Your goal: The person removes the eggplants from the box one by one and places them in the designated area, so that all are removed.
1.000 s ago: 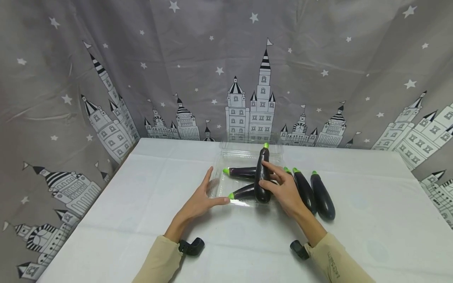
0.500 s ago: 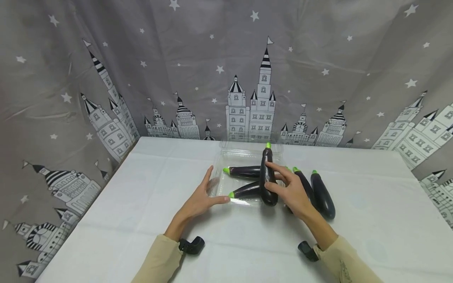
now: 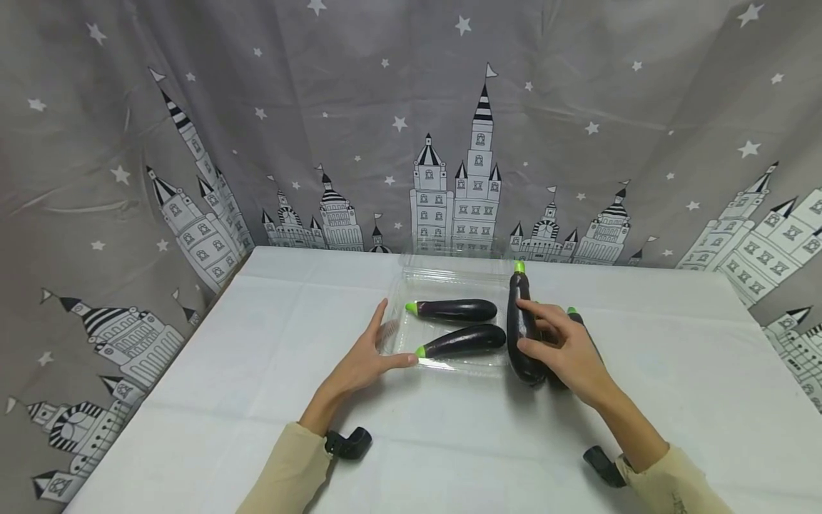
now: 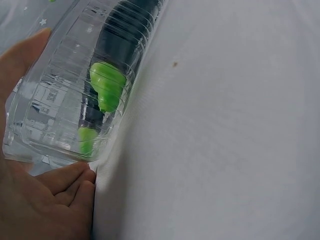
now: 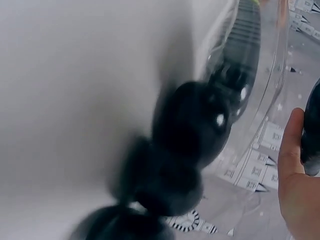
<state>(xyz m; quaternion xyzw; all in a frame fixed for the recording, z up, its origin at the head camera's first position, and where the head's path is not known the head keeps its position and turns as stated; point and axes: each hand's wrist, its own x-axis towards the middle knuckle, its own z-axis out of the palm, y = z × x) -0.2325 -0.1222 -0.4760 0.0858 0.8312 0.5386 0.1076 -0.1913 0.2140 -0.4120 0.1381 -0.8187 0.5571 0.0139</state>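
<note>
Currently 2 eggplants in clear box; right hand pinches 1 eggplant by box's right edge; 3 others outside, right; left hand, fingers spread, touches box.

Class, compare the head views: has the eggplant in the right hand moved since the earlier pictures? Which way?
Yes: the held eggplant has moved right, from over the clear container to its right edge.

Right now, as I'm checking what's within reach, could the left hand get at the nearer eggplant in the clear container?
Likely yes: the left hand is at the clear container, thumb near the green tip of the nearer eggplant. The lid is open, so only the wall seems in the way.
</note>
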